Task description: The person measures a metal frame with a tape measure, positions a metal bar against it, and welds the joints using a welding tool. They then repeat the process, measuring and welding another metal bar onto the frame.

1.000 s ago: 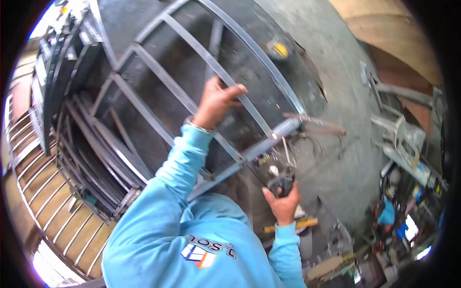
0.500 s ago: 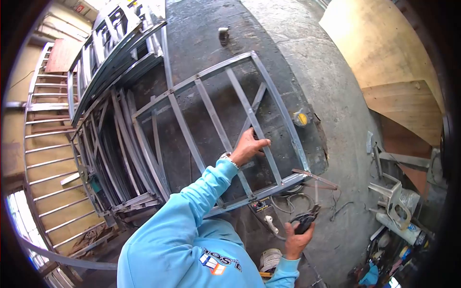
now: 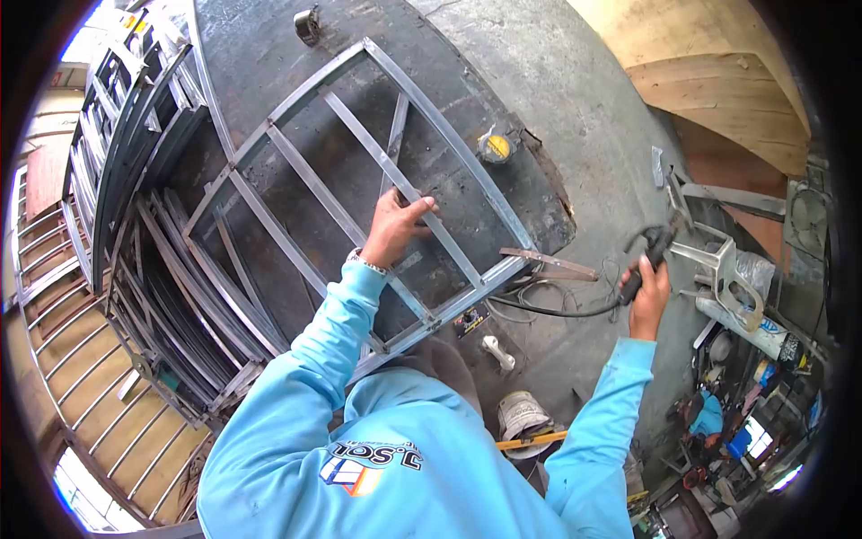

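Surface (image 3: 256, 63), dark and scuffed, spreads wide beneath the slatted metal frame (image 3: 316, 184), which lies across the middle with its near bar close to the person's body. Over to the left of the frame, a crowd of curved metal bars (image 3: 202, 278), packed side by side.

And here's the left hand (image 3: 395, 226), out over the frame, thumb across one slat and fingers curled about it, a proper clasp! The right hand (image 3: 651, 305) is well clear of the frame's right corner, fingers wrapped around a black tool (image 3: 660, 242), while a dark cable (image 3: 584, 314) loops across to beside that same corner.

Below the frame's near bar, a white bucket (image 3: 521, 415), with a yellow strip (image 3: 539, 440) crossing in front of it. At the frame's right corner, a rusty flat bar (image 3: 548, 263) juts outward; touching or just above, can't tell. Closer below the near bar, a small white object (image 3: 498, 353). Last and littlest, a round yellow-faced piece (image 3: 495, 146), just outside the frame's right bar, not touching it.
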`<action>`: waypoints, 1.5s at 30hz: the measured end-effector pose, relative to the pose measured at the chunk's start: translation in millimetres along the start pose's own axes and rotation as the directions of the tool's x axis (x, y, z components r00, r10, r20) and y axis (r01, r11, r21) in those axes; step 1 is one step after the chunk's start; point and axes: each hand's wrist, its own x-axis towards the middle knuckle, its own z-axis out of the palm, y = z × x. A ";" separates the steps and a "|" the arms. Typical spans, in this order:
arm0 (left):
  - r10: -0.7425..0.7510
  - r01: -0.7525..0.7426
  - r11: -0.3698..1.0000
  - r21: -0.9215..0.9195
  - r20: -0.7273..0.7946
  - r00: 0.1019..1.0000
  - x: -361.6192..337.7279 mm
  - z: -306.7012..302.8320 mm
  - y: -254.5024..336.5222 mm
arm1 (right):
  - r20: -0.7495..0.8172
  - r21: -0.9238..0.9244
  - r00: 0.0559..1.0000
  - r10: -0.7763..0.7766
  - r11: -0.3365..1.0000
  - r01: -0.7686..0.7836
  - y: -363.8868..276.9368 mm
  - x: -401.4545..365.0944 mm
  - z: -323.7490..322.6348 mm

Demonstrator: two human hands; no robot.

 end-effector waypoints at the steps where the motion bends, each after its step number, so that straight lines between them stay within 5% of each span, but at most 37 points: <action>1: 0.000 0.000 1.000 -0.005 0.011 1.000 0.9 -1.1 0.8 | 0.058 -0.077 0.998 -0.005 0.997 0.010 1.4 4.0 6.8; 5: 0.007 -0.008 1.000 0.001 0.017 1.000 -1.3 -1.5 2.9 | 0.121 -0.034 0.992 0.016 0.999 -0.012 10.3 3.7 31.6; 11: 0.008 -0.008 1.000 0.008 0.001 1.000 2.0 -1.7 -3.0 | 0.280 -0.248 0.960 -0.021 0.964 0.094 39.4 31.0 53.3; 14: -0.023 0.026 0.998 0.054 -0.057 0.998 -7.3 0.4 5.4 | 0.305 -0.128 0.935 0.181 0.981 -0.149 33.2 32.2 85.0; 17: 0.005 0.015 0.991 0.134 -0.146 0.989 -28.3 -2.4 14.8 | 0.371 -0.382 0.928 -0.019 0.908 0.171 75.6 65.8 91.7; 18: 0.054 -0.019 0.983 0.184 -0.185 0.981 -38.6 -4.3 18.9 | 0.359 -0.423 0.933 -0.005 0.891 0.168 72.3 66.7 93.4; 25: 0.173 -0.108 0.955 0.277 -0.223 0.959 -96.4 -25.2 22.8 | 0.434 -0.262 0.894 0.109 0.965 0.009 75.6 66.1 86.1; 29: 0.269 -0.194 0.933 0.302 -0.230 0.935 -117.9 -32.2 -0.1 | 0.341 0.021 0.928 0.150 0.986 -0.167 89.5 69.3 71.4; 31: 0.346 -0.267 0.899 0.347 -0.190 0.919 -125.1 -41.3 -17.9 | 0.234 0.003 0.971 0.054 0.998 -0.057 96.7 88.9 61.9; 35: 0.279 -0.161 0.915 0.369 -0.295 0.914 -158.6 -21.9 -8.9 | 0.136 0.125 0.971 -0.194 0.976 0.178 9.2 70.4 59.6; 38: 0.306 -0.155 0.890 0.428 -0.309 0.901 -154.4 -18.9 -23.5 | 0.187 -0.080 0.811 -0.554 0.814 0.575 -41.9 55.7 79.8; 40: 0.377 -0.191 0.849 0.492 -0.313 0.872 -147.4 -18.8 -29.6 | 0.269 -0.109 0.753 -0.601 0.757 0.644 -70.8 39.3 106.3; 42: 0.269 -0.172 0.923 0.344 -0.258 0.928 -145.3 -6.0 -20.8 | 0.352 -0.125 0.682 -0.641 0.690 0.713 -84.1 23.6 137.8; 45: 0.277 -0.195 0.932 0.306 -0.254 0.927 -131.8 5.3 -15.5 | 0.559 -0.361 0.666 -0.493 0.578 0.732 -68.5 38.4 193.9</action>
